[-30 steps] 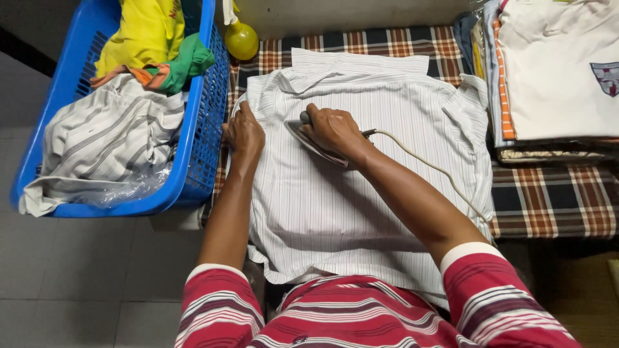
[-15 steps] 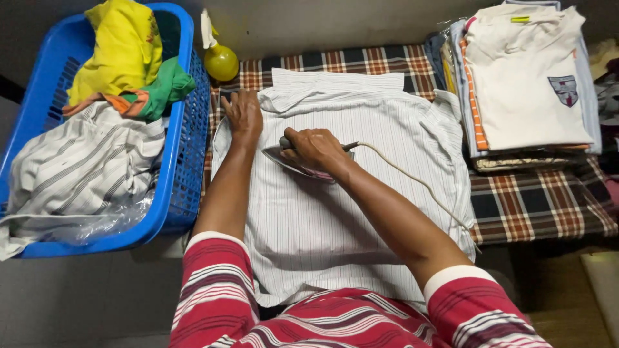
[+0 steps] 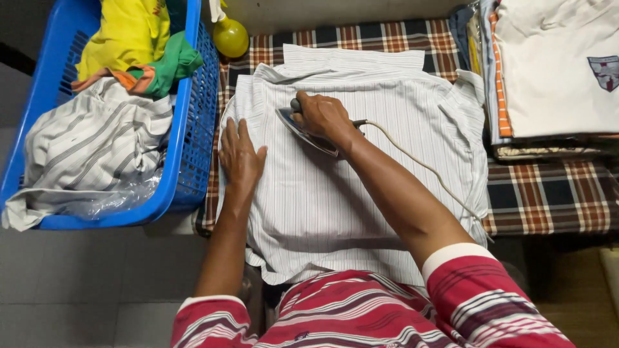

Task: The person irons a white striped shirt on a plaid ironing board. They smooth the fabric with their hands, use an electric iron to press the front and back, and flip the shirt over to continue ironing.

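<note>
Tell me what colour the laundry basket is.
Blue; the laundry basket shows clearly in the head view.

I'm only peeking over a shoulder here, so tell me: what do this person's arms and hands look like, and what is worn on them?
Both forearms are bare. The left hand and right hand wear no gloves; no rings or watch show. Short sleeves end above the elbows, striped red, dark red and white, each with a plain white cuff band.

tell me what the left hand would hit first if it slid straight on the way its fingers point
Probably the shirt's collar fold: the left hand lies flat on the striped shirt, fingers pointing up the cloth, nothing nearer in line.
</note>
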